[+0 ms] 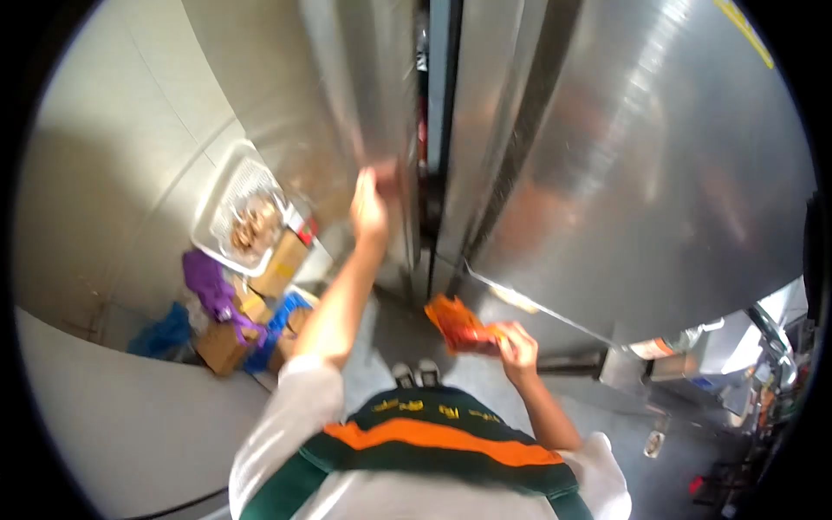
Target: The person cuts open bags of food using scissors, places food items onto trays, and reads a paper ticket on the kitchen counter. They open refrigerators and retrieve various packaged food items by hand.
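Observation:
My left hand (369, 208) is raised against the left steel door (338, 95) of a tall cabinet, near that door's inner edge. The hand is seen nearly edge-on and a little blurred, so how its fingers are bent is unclear. A dark narrow gap separates this door from the right steel door (641, 156). Lower down, in front of the right door, my right hand (517, 348) is closed on one end of a shiny orange-red plastic packet (459, 328). The packet's other end sticks out to the left. What is inside it cannot be made out.
At left, a white plastic basket (208, 221) holds a clear bag of brownish pieces (253, 230). Below it lie cardboard boxes (221, 347), a purple bag (208, 282) and blue plastic (160, 334). A bottle (654, 348) lies at right. My shoes (416, 374) stand on grey floor.

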Demonstrator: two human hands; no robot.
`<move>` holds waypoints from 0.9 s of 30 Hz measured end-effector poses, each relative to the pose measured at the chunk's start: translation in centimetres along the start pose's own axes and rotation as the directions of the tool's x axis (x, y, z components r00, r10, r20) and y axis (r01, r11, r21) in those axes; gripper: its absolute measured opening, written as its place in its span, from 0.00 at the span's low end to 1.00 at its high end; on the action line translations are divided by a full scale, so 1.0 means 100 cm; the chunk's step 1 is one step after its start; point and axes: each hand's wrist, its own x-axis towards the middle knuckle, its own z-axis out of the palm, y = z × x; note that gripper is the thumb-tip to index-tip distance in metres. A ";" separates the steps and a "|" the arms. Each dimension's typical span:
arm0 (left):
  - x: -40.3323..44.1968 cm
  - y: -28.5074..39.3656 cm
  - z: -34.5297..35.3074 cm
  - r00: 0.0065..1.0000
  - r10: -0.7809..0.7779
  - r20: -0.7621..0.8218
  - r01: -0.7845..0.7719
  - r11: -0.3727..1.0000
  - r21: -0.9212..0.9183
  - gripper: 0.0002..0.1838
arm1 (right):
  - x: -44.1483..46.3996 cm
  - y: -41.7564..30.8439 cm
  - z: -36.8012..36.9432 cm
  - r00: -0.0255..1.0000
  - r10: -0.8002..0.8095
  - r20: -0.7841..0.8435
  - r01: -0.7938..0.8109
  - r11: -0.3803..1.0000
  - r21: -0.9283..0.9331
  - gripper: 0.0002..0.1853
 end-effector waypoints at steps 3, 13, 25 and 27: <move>-0.055 0.023 -0.103 0.949 -0.015 -0.316 0.017 1.000 0.005 0.16 | 0.008 0.006 0.019 0.987 0.023 0.162 -0.031 0.999 0.043 0.07; -0.073 0.122 -0.358 0.710 0.213 -0.671 -0.152 0.977 0.148 0.24 | 0.163 -0.050 0.117 0.933 -0.160 0.324 0.056 0.950 0.308 0.08; -0.008 0.092 -0.563 0.562 0.222 -0.797 -0.063 0.972 0.227 0.21 | 0.386 -0.096 0.323 0.908 -0.263 0.327 0.059 0.851 0.522 0.08; 0.003 0.085 -0.574 0.555 0.210 -0.805 -0.029 0.972 0.233 0.21 | 0.420 -0.092 0.336 0.897 -0.326 0.298 0.236 0.924 0.300 0.10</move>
